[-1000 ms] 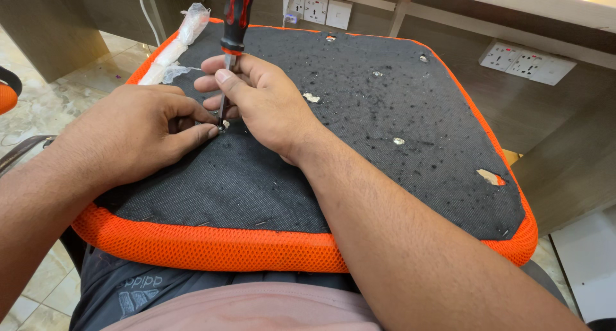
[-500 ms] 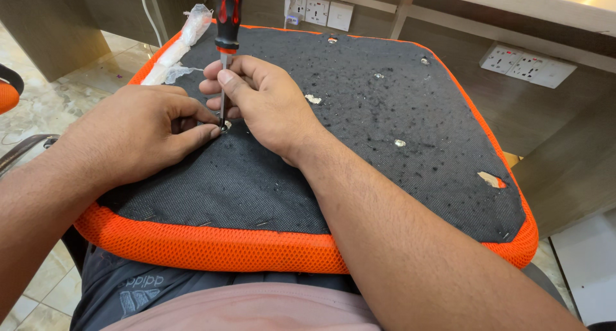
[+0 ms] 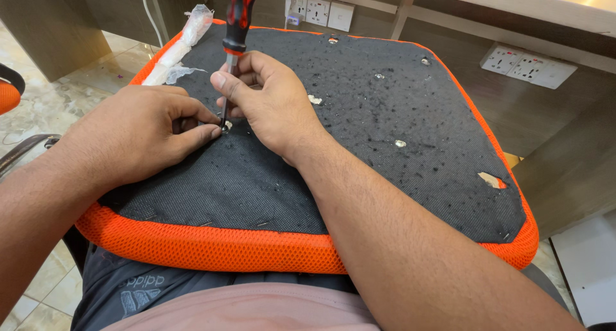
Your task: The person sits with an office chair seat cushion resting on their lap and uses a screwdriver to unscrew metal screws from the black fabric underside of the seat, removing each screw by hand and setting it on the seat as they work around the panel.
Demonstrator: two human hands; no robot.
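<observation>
In the middle left of the frame, the left hand (image 3: 138,135) is resting on the black underside fabric of an upturned orange seat cushion (image 3: 192,244), which is lying across the person's lap. Its fingers (image 3: 199,135) are pinching together around a small pale fitting, probably a screw or its hole (image 3: 226,125), right where the tool tip is landing.

Just right of that, in the upper middle, the right hand (image 3: 269,100) is gripping the metal shaft of a red-and-black screwdriver (image 3: 239,16), fingers closed round it, with the handle rising out of the top edge of the frame. The tip is pressing down at the fitting between the two hands.

Compared with the frames half a second and one second back, very little is shifting: the handle is leaning a shade more to the right, and both hands are keeping the same hold at the same spot. By my reading, the tool is being seated or slowly turned at this one point rather than moving on.

Further right, other pale fittings (image 3: 400,143) are dotting the fabric, and a small tear (image 3: 491,180) is showing orange near the right edge. Wall sockets (image 3: 529,64) are sitting at the upper right.
</observation>
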